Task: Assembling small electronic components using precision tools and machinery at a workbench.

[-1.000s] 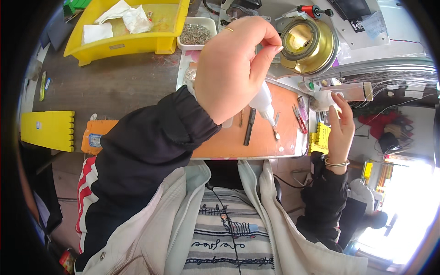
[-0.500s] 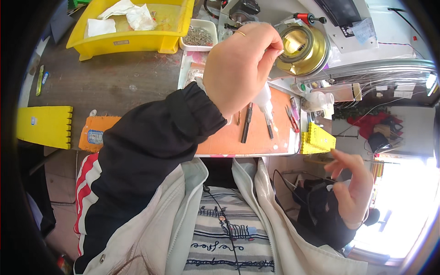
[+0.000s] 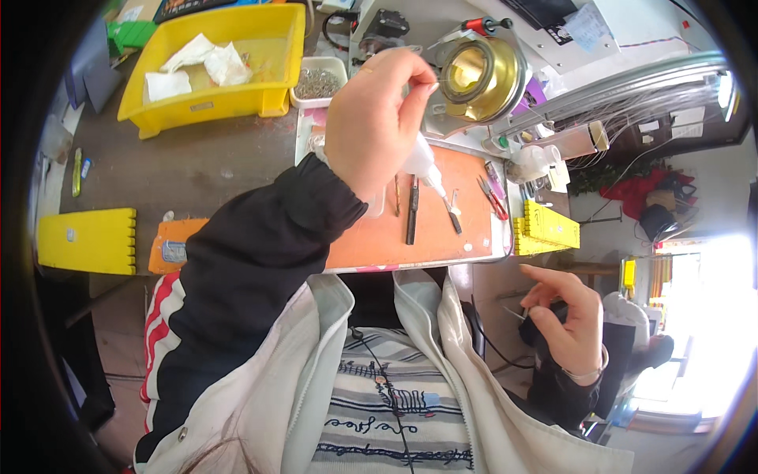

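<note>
Beside the brass bowl (image 3: 496, 85), the left hand (image 3: 369, 126) is raised with thumb and forefinger pressed together in a pinch; whether something fine lies between them I cannot tell. The bowl sits just off those fingertips, at about two o'clock from the hand, its grey-rimmed mouth turned toward the viewer.

At four o'clock, close under the wrist, a white bottle (image 3: 420, 164) tilts with its nozzle pointing down over an orange mat (image 3: 355, 250). On that mat, at five o'clock, lies a black-handled tool (image 3: 412, 212); red-handled snips (image 3: 495, 201) lie farther out at four o'clock.

The right hand (image 3: 572, 320) is well apart, at half past four, past the table edge, fingers loosely curled and the forefinger stretched toward ten o'clock; I cannot tell whether it grips anything thin. At eleven o'clock from it stand yellow notched blocks (image 3: 545, 227).

Back at the left hand, a small white tray (image 3: 298, 103) of metal bits sits near ten o'clock. Beyond it is a yellow tray (image 3: 197, 112) with crumpled white tissue (image 3: 227, 65). Farther out, at eight o'clock, lies a yellow notched plate (image 3: 87, 241).
</note>
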